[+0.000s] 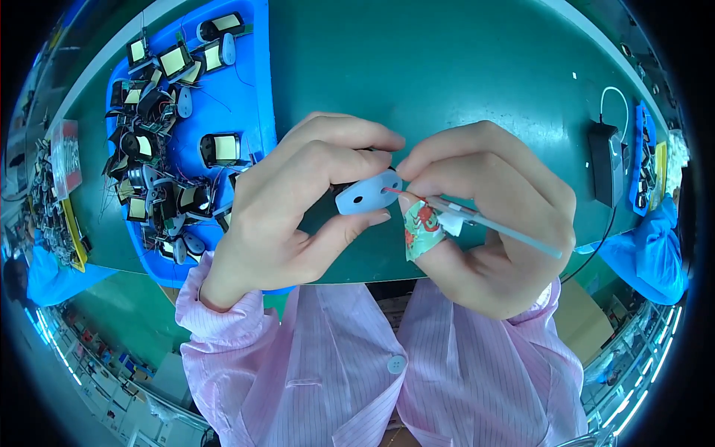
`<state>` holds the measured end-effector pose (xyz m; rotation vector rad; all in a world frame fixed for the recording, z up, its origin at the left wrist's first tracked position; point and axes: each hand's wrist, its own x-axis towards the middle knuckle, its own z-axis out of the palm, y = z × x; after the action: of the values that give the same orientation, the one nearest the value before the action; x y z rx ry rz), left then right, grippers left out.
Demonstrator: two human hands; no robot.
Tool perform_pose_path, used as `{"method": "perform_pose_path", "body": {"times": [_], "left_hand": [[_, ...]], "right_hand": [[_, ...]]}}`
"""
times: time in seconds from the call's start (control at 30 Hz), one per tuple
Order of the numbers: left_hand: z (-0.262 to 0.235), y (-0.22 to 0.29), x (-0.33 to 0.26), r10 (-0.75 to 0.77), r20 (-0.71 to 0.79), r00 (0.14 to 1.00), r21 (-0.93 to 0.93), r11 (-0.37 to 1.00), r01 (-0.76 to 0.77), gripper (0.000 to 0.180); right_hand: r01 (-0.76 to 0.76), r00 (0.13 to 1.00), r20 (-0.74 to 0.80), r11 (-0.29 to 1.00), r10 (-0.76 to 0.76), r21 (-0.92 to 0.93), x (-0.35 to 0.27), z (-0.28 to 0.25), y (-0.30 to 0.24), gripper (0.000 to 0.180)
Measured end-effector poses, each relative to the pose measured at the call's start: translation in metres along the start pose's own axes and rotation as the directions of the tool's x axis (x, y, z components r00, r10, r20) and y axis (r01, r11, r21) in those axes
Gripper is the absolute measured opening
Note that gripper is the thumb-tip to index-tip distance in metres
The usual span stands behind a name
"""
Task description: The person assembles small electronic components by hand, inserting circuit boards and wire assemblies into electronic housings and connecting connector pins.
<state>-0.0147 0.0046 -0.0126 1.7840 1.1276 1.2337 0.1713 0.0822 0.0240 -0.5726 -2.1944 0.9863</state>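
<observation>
My left hand (pixel 298 201) grips a small coil part with a pale blue flat plate (pixel 365 195) that has a round hole in it; the dark body of the part is mostly hidden under my fingers. My right hand (pixel 491 216) pinches thin tweezers (pixel 491 222), their tip touching a red wire end at the plate's right edge. A patterned bandage (pixel 422 227) wraps one right finger. Both hands hover above the green bench (pixel 447 82), close to its near edge.
A blue tray (pixel 257 82) at the left holds several black coil parts with yellow tape and loose wires. A black box with a white cable (pixel 605 160) sits at the right, beside another blue tray (pixel 642 156). Blue-sleeved co-workers' arms (pixel 648 249) show at both sides.
</observation>
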Motion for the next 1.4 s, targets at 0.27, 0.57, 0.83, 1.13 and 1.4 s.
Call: {"method": "perform_pose_path", "body": {"times": [0.27, 0.57, 0.83, 1.13, 1.4], "left_hand": [[0.0, 0.0, -0.002, 0.003, -0.008, 1.0, -0.005, 1.0, -0.003, 0.04], [-0.001, -0.001, -0.001, 0.018, -0.006, 1.0, 0.009, 1.0, -0.018, 0.041], [0.001, -0.004, 0.0, 0.055, -0.028, 0.998, 0.047, 0.997, -0.054, 0.04], [0.001, 0.006, 0.004, 0.013, -0.033, 0.999, 0.175, 0.985, -0.008, 0.044], [0.001, -0.001, 0.004, 0.082, -0.077, 0.994, 0.18, 0.981, -0.067, 0.051]], "right_hand": [[-0.042, 0.999, -0.016, 0.999, 0.043, 0.035, 0.0, 0.001, -0.001, 0.014], [-0.023, 1.0, -0.017, 0.999, 0.024, 0.049, 0.0, 0.002, 0.0, 0.015], [0.07, 0.997, -0.033, 0.996, -0.072, -0.052, -0.005, 0.008, 0.002, 0.017], [0.128, 0.991, -0.039, 0.99, -0.13, -0.056, -0.007, 0.007, 0.012, 0.024], [-0.076, 0.996, -0.032, 0.987, 0.081, 0.14, -0.018, -0.011, -0.003, 0.027]]}}
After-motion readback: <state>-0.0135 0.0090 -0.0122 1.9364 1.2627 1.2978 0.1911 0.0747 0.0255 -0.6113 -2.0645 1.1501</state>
